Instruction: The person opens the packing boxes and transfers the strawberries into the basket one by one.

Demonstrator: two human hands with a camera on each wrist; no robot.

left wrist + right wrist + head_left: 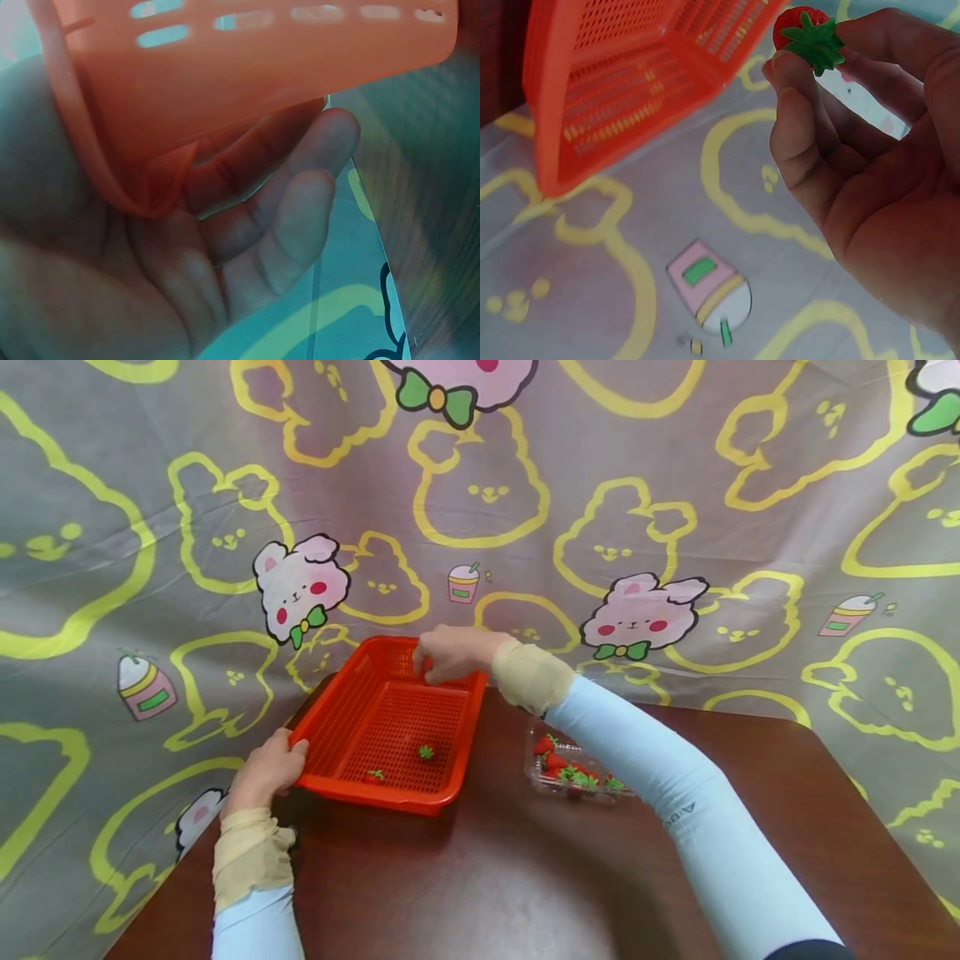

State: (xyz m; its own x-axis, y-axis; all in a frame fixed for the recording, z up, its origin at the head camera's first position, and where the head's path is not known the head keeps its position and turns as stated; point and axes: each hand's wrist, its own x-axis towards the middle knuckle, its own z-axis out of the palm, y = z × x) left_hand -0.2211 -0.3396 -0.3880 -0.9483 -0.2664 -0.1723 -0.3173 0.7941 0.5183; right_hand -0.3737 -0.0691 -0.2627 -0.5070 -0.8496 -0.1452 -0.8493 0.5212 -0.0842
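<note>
Partway along, judging by the split: two strawberries [426, 752] are placed in the near part of the red basket [397, 714], and a third strawberry [810, 39] is pinched between thumb and fingers of the right hand [453, 653], at the basket's far right, not yet released. Basket is gripped at its near left corner by the left hand [264, 767], fingers curled about the rim. Several berries [557, 762] are left in the clear box [553, 788] on the counter [510, 877], right of the basket; exact count cannot be told, box partly covered by the right sleeve [660, 768].
</note>
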